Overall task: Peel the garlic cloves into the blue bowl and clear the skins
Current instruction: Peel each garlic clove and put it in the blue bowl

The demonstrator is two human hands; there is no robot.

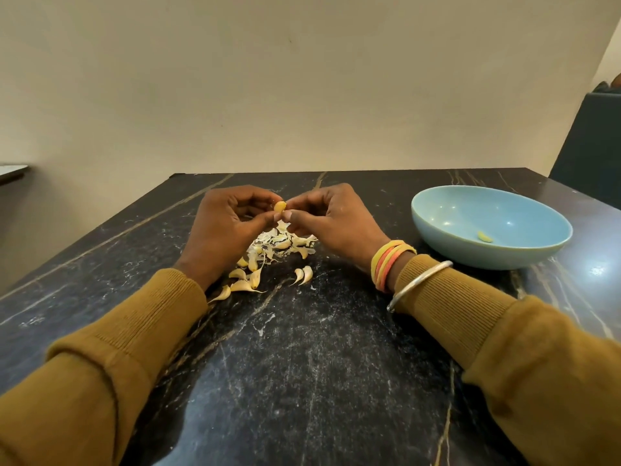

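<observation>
One garlic clove (279, 206) is pinched between left hand (221, 223) and right hand (332, 220), both grips clamped on it, half hidden. Skin pile (275, 243) on tabletop (302, 348) is partly covered by the hands. Peeled clove (485, 236) is seen in blue bowl (437, 203).

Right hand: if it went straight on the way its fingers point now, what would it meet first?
The right hand points left: first the small yellowish garlic clove it pinches, then probably the fingers of the left hand pinching the same clove.
</observation>
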